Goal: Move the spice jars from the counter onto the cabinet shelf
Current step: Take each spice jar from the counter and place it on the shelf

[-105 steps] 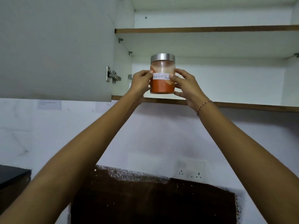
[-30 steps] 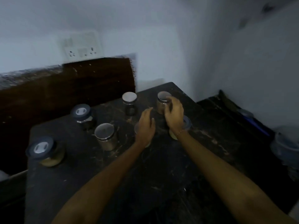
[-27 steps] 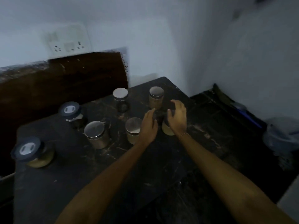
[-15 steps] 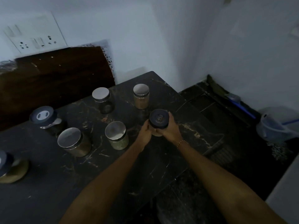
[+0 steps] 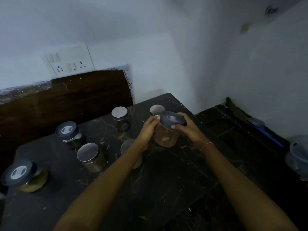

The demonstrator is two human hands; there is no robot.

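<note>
A glass jar with a dark blue lid [image 5: 166,135] hangs a little above the dark counter [image 5: 166,180], tilted toward me. My left hand [image 5: 146,132] grips its left side and my right hand [image 5: 188,129] grips its right side, fingers over the lid's rim. Several more jars stand on the counter: a steel-lidded one [image 5: 120,118] at the back, another [image 5: 155,109] partly behind the held jar, one [image 5: 91,157] in front, one [image 5: 127,145] half hidden by my left forearm, and two blue-lidded jars [image 5: 68,134] [image 5: 23,175] at the left. The cabinet shelf is out of view.
A brown backsplash panel [image 5: 66,100] and a wall socket plate [image 5: 70,63] lie behind the counter. The counter's right edge drops to a dark floor [image 5: 241,147]. A plastic bucket [image 5: 298,155] sits at the far right by the wall.
After setting the red powder jar on the shelf, both hands came down to the counter, closed round the blue-lidded jar and have now lifted it off the surface.
</note>
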